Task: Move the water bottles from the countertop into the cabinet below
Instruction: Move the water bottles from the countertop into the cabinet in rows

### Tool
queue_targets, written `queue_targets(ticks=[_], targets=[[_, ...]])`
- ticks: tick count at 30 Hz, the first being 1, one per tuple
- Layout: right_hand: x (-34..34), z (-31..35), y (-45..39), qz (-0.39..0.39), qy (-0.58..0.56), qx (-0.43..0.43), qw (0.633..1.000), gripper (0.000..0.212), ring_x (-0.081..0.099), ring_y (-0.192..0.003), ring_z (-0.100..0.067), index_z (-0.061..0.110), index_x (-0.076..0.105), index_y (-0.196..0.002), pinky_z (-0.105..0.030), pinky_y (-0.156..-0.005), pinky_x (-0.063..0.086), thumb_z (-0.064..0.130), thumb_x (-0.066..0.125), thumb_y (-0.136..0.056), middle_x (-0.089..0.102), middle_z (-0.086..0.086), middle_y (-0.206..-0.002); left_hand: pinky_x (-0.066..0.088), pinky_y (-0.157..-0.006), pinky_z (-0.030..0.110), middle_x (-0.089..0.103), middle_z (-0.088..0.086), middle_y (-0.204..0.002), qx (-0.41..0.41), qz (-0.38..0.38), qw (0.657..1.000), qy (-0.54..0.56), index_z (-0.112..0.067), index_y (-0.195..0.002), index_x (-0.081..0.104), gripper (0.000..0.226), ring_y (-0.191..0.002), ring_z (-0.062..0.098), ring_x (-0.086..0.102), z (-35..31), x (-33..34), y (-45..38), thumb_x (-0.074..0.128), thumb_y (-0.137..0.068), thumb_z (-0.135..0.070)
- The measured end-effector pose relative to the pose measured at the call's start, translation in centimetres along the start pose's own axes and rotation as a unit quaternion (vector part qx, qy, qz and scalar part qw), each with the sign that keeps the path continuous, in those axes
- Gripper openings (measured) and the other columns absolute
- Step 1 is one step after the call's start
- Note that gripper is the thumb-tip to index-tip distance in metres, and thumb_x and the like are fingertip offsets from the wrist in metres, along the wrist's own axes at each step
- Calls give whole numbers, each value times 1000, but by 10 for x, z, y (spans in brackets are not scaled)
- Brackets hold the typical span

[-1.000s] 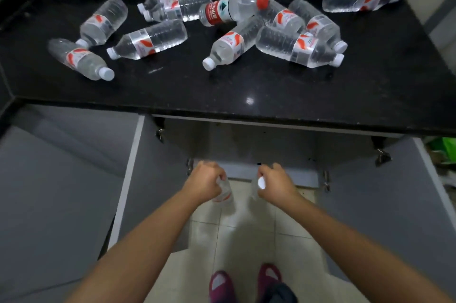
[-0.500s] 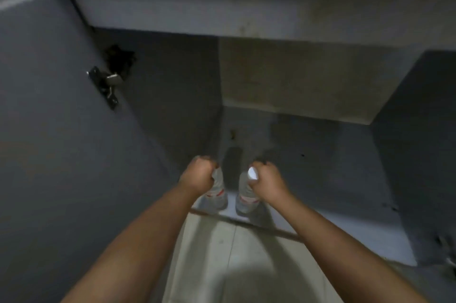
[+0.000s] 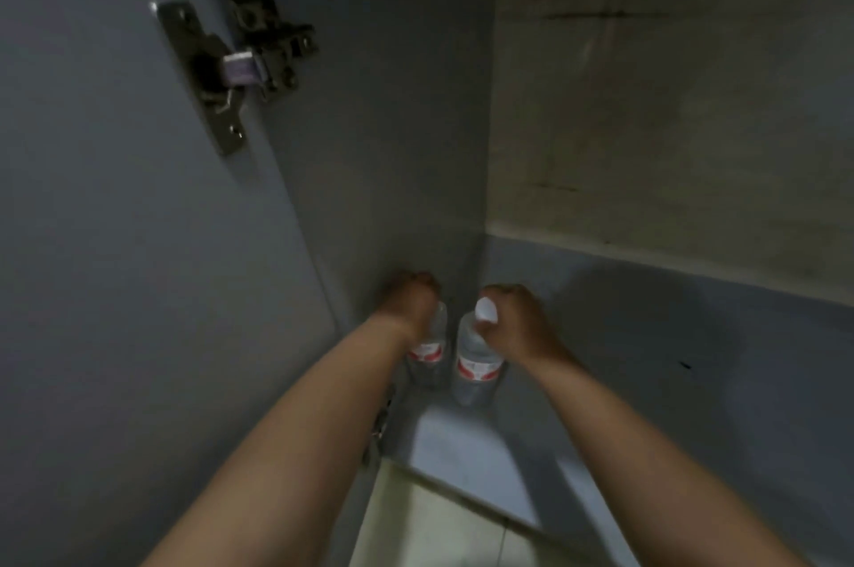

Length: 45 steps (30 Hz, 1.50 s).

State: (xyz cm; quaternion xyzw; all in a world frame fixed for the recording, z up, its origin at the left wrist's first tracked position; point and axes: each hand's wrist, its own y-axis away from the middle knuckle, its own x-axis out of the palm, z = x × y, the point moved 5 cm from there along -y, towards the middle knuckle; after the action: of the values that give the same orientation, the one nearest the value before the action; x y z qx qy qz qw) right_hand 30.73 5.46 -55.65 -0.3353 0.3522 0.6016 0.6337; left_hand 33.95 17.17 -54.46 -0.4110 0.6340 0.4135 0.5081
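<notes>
While both bottles stand upright near the cabinet floor's [image 3: 647,358] back-left corner, your left hand [image 3: 411,301] grips the left bottle [image 3: 432,347] and your right hand [image 3: 513,319] grips the right bottle [image 3: 476,363]. Open floor lies rightward. Red-and-white labels are unreadable.

Two clear plastic bottles sat at about six o'clock, both glossy. The left bottle [image 3: 432,347] carried a red and white label that looked like paper or film. The right bottle [image 3: 473,361] had a smooth white plastic cap [image 3: 485,310]. At ten o'clock, a dull metal hinge [image 3: 231,67] was fixed to a smooth matt grey door panel [image 3: 115,243]. At two o'clock, the back wall [image 3: 670,104] looked rough, stained and unpainted. The cabinet floor [image 3: 647,358] was smooth matt grey.
</notes>
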Motion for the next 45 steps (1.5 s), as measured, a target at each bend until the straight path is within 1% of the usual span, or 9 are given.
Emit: queue_targets(ticks=[11,15,18,22,25,29,34,39,45], targets=[[9,10,-27,-12,10,-15,1000,26,56,-107,-33,3,58,-110,-28,-84,43,15,57,-87,55,-21,-118,41,-101,29,52,19,-133,46,14,999,4,3,-120,53,29,-122,28,51,8,5,-23,48,-94,-8],[12,10,-30,-9,20,-16,1000,29,56,-109,-31,4,56,-114,-27,-85,44,16,56,-88,53,-21,-121,38,-104,31,46,22,-139,76,1,996,-55,4,-131,46,36,-129,30,46,4,3,-23,37,-99,-11],[12,10,-26,-13,15,-6,1000,32,55,-111,-30,5,54,-118,-26,-88,42,17,57,-88,52,-20,-123,30,-103,25,45,17,-141,67,11,998,-20,0,-130,47,36,-129,24,44,3,6,-21,44,-95,-7],[13,11,-21,0,-19,8,1000,41,53,-115,-31,7,49,-127,-27,-94,41,18,58,-89,49,-22,-128,17,-114,24,22,12,-156,50,17,998,22,-5,-145,25,51,-143,23,25,6,6,-17,43,-97,-9],[14,2,-13,29,-42,3,999,55,45,-127,-32,12,33,-141,-29,-104,36,11,54,-90,43,-21,-138,16,-119,30,21,9,-157,43,-58,997,42,-7,-146,25,46,-145,23,21,2,4,-11,29,-103,-22],[12,-2,5,31,-65,-12,997,62,45,-130,-29,12,31,-142,-30,-107,35,-1,53,-86,47,-16,-141,17,-118,31,13,14,-158,7,-35,999,20,-3,-147,17,59,-145,26,17,0,14,11,45,-96,-15],[-6,5,46,61,94,13,994,57,41,-130,-32,18,27,-144,-37,-105,41,26,50,-92,33,-12,-149,26,-112,40,20,11,-156,-33,-42,998,-14,-11,-144,27,46,-143,29,20,-8,11,64,32,-100,-22],[-69,37,105,42,183,66,980,50,35,-132,-32,12,41,-135,-41,-106,36,37,47,-92,32,-11,-148,2,-121,41,16,-2,-159,-26,36,999,-3,-20,-146,25,46,-148,24,-3,-36,-32,125,28,-100,-21],[-170,103,174,129,160,80,975,53,21,-142,-28,12,27,-144,-39,-119,15,29,40,-96,21,-9,-156,5,-121,40,14,-8,-159,-36,90,995,40,-25,-146,26,47,-148,22,-4,-73,-158,199,33,-100,-28]])
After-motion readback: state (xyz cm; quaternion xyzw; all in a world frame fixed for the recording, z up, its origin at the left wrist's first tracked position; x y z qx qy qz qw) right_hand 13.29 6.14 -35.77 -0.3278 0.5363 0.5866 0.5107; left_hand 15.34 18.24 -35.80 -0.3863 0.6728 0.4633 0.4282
